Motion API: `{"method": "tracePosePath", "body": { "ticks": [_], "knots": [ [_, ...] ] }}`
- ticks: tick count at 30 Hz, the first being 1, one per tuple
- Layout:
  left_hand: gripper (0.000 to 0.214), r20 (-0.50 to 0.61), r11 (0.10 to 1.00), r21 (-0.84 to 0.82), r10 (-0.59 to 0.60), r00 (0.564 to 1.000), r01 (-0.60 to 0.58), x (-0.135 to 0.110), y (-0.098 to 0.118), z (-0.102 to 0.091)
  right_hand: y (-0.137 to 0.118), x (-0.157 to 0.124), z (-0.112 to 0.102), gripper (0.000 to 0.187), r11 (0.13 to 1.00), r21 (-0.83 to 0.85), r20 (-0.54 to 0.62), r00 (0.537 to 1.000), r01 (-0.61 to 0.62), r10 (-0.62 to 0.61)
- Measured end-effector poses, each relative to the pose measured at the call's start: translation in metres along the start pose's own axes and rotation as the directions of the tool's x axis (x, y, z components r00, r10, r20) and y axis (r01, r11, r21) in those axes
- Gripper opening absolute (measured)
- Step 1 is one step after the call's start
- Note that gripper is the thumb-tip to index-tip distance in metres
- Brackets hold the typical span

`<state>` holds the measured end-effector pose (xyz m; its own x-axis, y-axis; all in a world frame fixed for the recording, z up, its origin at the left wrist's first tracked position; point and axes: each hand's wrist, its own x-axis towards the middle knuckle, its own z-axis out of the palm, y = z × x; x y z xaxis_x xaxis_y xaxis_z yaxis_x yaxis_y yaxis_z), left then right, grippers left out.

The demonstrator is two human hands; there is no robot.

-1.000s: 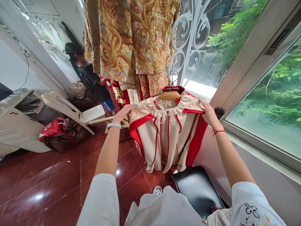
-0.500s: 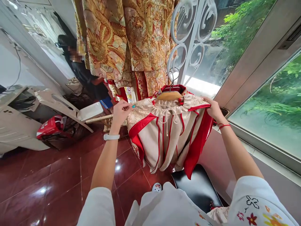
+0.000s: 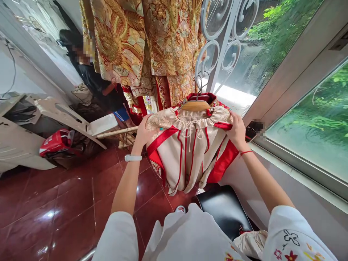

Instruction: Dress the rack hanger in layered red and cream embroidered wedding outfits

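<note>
your left hand (image 3: pixel 144 135) is clenched on the gathered cream collar of a red-trimmed robe (image 3: pixel 190 159), and your right hand (image 3: pixel 237 131) grasps the collar's other side. the robe hangs from a wooden hanger (image 3: pixel 195 106) hooked on a white metal window grille (image 3: pixel 224 40), above a black seat (image 3: pixel 224 210) and a red tile floor (image 3: pixel 67 224). gold embroidered robes (image 3: pixel 119 43) hang just behind it. a phone (image 3: pixel 251 130) sits by the window on your right. off to your left, a person in black (image 3: pixel 92 81) is beyond a white plastic chair (image 3: pixel 102 125) and a red bag (image 3: pixel 56 143).
</note>
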<state>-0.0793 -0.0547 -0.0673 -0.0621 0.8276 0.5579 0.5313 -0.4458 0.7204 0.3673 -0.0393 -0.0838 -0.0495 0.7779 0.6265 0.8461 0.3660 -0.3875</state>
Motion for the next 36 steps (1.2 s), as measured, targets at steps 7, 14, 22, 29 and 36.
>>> {"method": "tracePosePath", "body": {
  "ticks": [7, 14, 22, 29, 36],
  "knots": [
    [0.047, -0.173, 0.923, 0.383, 0.12, 0.978, -0.045, -0.007, 0.023, -0.003, 0.016, 0.032, -0.035, 0.071, 0.999, 0.035, 0.281, 0.96, -0.012, 0.002],
    [0.065, -0.094, 0.962, 0.263, 0.106, 0.99, -0.078, -0.026, 0.021, -0.01, 0.027, 0.039, -0.033, 0.063, 0.867, 0.45, 0.395, 0.918, -0.215, 0.022],
    [0.063, -0.077, 0.995, -0.052, -0.09, 0.993, 0.086, -0.022, -0.013, -0.006, 0.021, -0.001, -0.004, 0.067, 0.964, 0.232, 0.111, 0.988, -0.128, 0.104],
    [0.041, -0.365, 0.975, 0.13, -0.123, 0.923, 0.181, -0.028, 0.002, 0.024, 0.036, 0.02, -0.011, 0.074, 0.944, 0.316, 0.243, 0.97, -0.093, 0.014],
    [0.091, -0.19, 0.989, 0.117, -0.069, 0.979, 0.093, -0.115, -0.032, 0.032, 0.062, -0.116, -0.014, 0.103, 0.923, 0.244, 0.246, 0.94, -0.297, 0.237]
  ]
}}
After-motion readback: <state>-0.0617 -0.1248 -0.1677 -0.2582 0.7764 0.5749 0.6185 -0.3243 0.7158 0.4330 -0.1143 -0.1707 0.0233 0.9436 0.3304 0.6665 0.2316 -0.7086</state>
